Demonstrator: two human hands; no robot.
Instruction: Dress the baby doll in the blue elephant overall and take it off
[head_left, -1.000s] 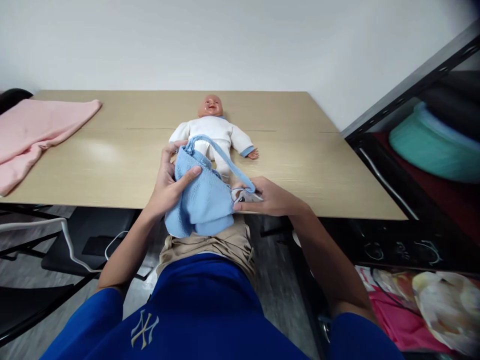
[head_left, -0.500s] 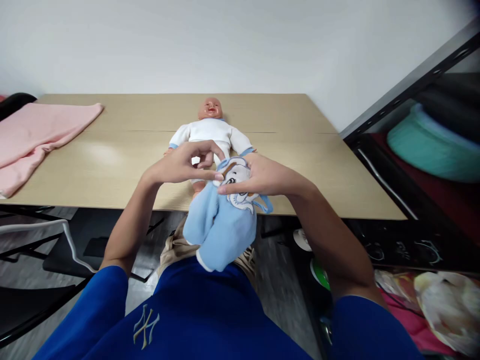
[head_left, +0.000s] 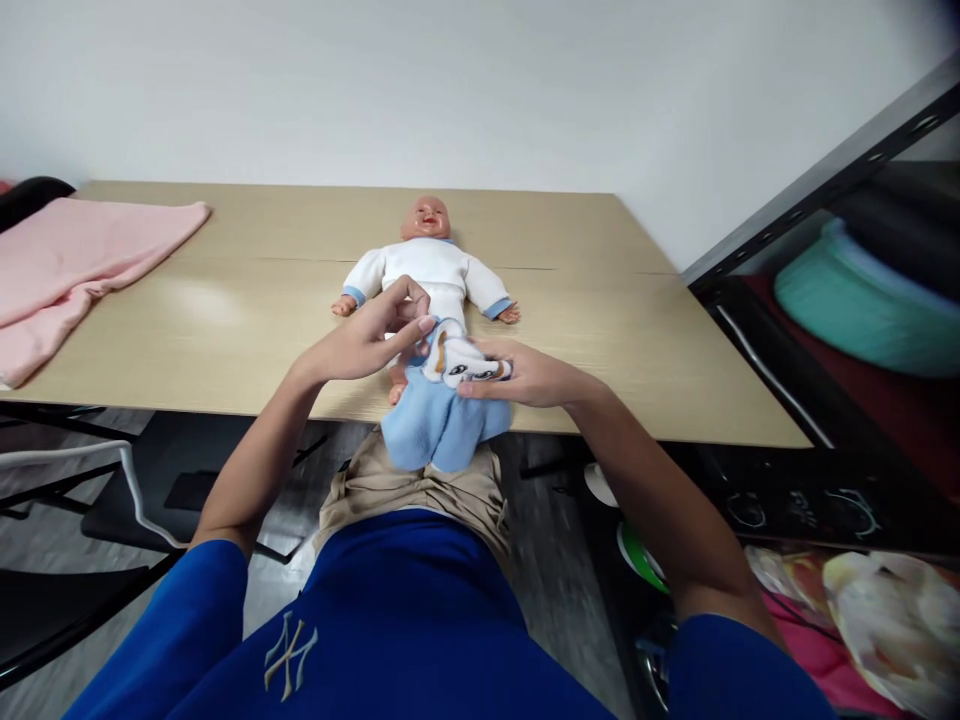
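A light blue baby garment [head_left: 431,425] with an embroidered white animal face hangs bunched at the table's front edge; two rounded, leg-like parts droop from it. My left hand [head_left: 371,330] pinches its upper left edge between thumb and fingers. On the other side, my right hand [head_left: 521,373] grips the cloth beside the embroidered face, thumb on top. Just beyond my hands a baby doll [head_left: 426,262] lies on its back, head toward the wall, in a white top with blue cuffs. Its lower body is partly hidden by my hands and the garment.
The wooden table [head_left: 622,340] stands against a white wall. A pink cloth [head_left: 90,260] lies at its left end. To the right is a black rack [head_left: 825,200] holding a turquoise basin [head_left: 870,295]. A black chair [head_left: 142,490] stands below left, and plastic bags [head_left: 892,620] lie below right.
The garment has been raised and moved away from my body, its lower parts now bunched near the table edge. The embroidered face has tipped over, and my right hand has shifted slightly lower.
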